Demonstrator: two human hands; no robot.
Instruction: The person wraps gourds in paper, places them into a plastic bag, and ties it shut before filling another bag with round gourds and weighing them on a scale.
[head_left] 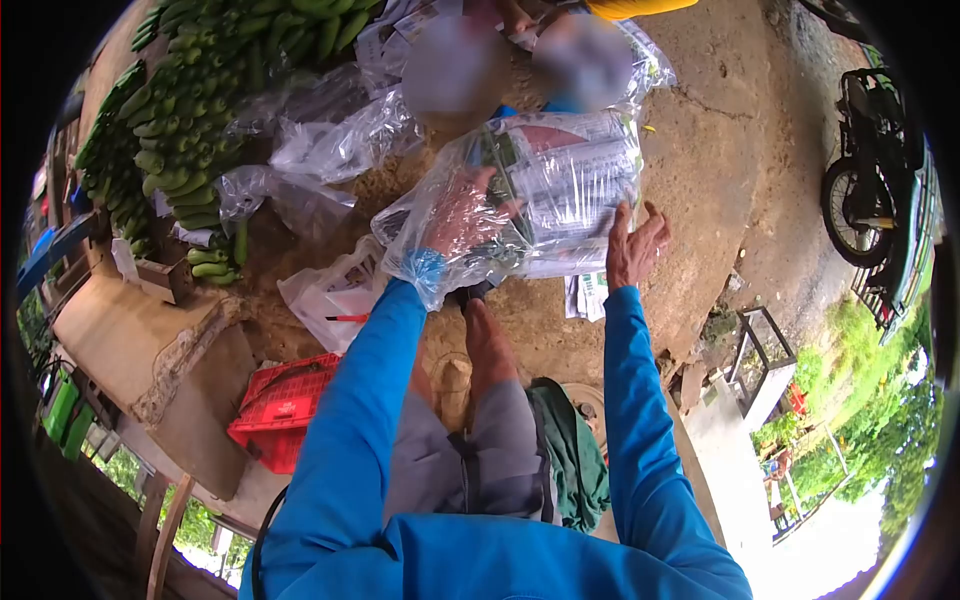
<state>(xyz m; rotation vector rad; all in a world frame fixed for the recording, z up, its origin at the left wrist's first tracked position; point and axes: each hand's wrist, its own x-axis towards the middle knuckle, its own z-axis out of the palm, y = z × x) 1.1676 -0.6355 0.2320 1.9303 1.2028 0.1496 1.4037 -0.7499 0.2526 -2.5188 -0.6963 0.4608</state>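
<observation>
A clear plastic bag [590, 240] with printed newspaper [580, 190] in it lies in front of me, and some green shows between the paper's left edge and the plastic. My left hand [468, 212] is inside the bag, seen through the plastic, its fingers apart beside the newspaper. At the bag's right edge, my right hand [634, 245] rests against the side with fingers spread. A folded piece of newspaper [585, 297] sticks out beneath the bag near my right wrist.
Green bananas [190, 120] are piled at the upper left, beside loose plastic [350, 140]. A red crate [285, 410] stands lower left. Another person's yellow sleeve [640, 8] shows at the top. A motorcycle [865, 200] is at the right.
</observation>
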